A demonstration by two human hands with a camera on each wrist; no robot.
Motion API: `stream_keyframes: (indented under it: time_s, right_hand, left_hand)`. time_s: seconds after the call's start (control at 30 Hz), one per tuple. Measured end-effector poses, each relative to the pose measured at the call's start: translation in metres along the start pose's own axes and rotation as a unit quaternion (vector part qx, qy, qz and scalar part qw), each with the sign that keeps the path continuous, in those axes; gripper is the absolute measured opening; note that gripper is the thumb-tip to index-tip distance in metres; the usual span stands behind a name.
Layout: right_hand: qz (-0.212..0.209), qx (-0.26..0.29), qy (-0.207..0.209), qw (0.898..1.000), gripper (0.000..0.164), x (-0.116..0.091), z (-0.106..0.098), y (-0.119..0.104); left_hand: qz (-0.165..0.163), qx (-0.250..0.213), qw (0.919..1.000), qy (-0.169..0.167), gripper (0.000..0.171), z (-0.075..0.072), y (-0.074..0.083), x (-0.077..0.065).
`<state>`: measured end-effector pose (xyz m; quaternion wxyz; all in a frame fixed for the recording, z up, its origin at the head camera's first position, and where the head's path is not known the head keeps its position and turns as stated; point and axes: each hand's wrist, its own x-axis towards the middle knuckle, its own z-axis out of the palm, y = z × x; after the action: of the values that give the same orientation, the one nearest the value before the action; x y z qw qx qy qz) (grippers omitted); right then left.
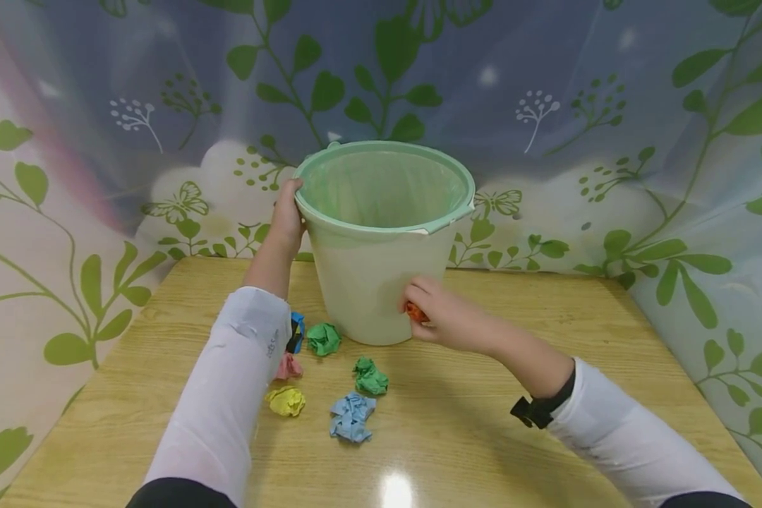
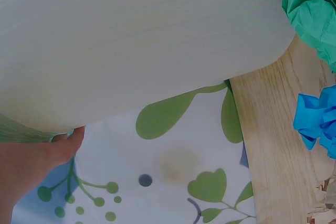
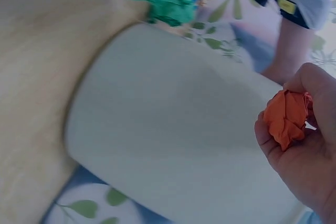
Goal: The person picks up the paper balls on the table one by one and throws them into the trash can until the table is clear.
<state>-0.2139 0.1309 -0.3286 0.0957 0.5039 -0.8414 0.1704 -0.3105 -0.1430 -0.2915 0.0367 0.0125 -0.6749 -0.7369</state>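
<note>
A whitish bucket (image 1: 371,282) with a green rim stands upright on the table, its mouth facing up. My left hand (image 1: 288,215) grips the left side of that rim; in the left wrist view its fingertips (image 2: 73,142) meet the rim's edge. Low in front of the bucket's right side, my right hand (image 1: 451,317) holds a crumpled orange paper ball (image 3: 286,118) between thumb and fingers. Crumpled balls lie before the bucket: two green paper balls (image 1: 371,376), a light blue one (image 1: 352,418), a yellow one (image 1: 286,401), a pink one (image 1: 288,367) and a darker blue one (image 1: 298,331), partly behind my left sleeve.
The wooden table (image 1: 482,437) reaches to a patterned curtain (image 1: 546,212) at the back and on both sides. The bucket's handle (image 1: 447,220) lies along the front right of its rim. A small brownish scrap (image 2: 328,198) shows at the edge of the left wrist view.
</note>
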Motion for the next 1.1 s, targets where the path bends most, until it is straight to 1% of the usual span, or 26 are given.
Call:
stream_keyframes:
  time_s: [0.17, 0.3, 0.4, 0.5, 0.6, 0.73, 0.8, 0.9, 1.1]
  right_hand:
    - [-0.026, -0.001, 0.03, 0.999, 0.019, 0.007, -0.02, -0.012]
    - [-0.05, 0.006, 0.075, 0.996, 0.02, 0.013, -0.04, -0.019]
    - [-0.053, 0.006, 0.11, 0.992, 0.02, 0.018, -0.055, -0.021]
    - [-0.046, -0.001, 0.125, 0.991, 0.02, 0.025, -0.069, -0.02]
    - [-0.03, 0.001, 0.12, 0.992, 0.02, 0.033, -0.081, -0.016]
    - [-0.003, 0.005, 0.121, 0.993, 0.018, 0.043, -0.091, -0.008]
    - [0.009, 0.009, 0.127, 0.992, 0.017, 0.047, -0.095, -0.004]
    - [0.039, 0.016, 0.139, 0.989, 0.016, 0.055, -0.101, 0.004]
    - [0.099, 0.023, 0.172, 0.98, 0.018, 0.072, -0.107, 0.016]
  left_hand:
    - [0.0, -0.006, 1.0, 0.002, 0.061, 0.0, -0.001, 0.0]
    - [-0.003, -0.004, 1.0, 0.003, 0.061, 0.001, -0.001, 0.001]
    - [-0.003, -0.005, 1.0, 0.003, 0.061, 0.001, -0.001, 0.002]
    - [-0.003, -0.006, 1.0, 0.004, 0.061, 0.0, -0.001, 0.003]
    - [-0.007, -0.005, 1.0, 0.004, 0.061, 0.0, -0.001, 0.003]
    - [-0.009, -0.001, 1.0, 0.004, 0.06, 0.0, 0.0, 0.002]
    - [-0.008, 0.0, 1.0, 0.004, 0.06, 0.001, 0.0, 0.002]
    - [-0.006, -0.001, 1.0, 0.007, 0.06, 0.001, 0.001, 0.002]
    - [-0.008, -0.005, 0.9999, 0.007, 0.06, 0.001, 0.001, 0.001]
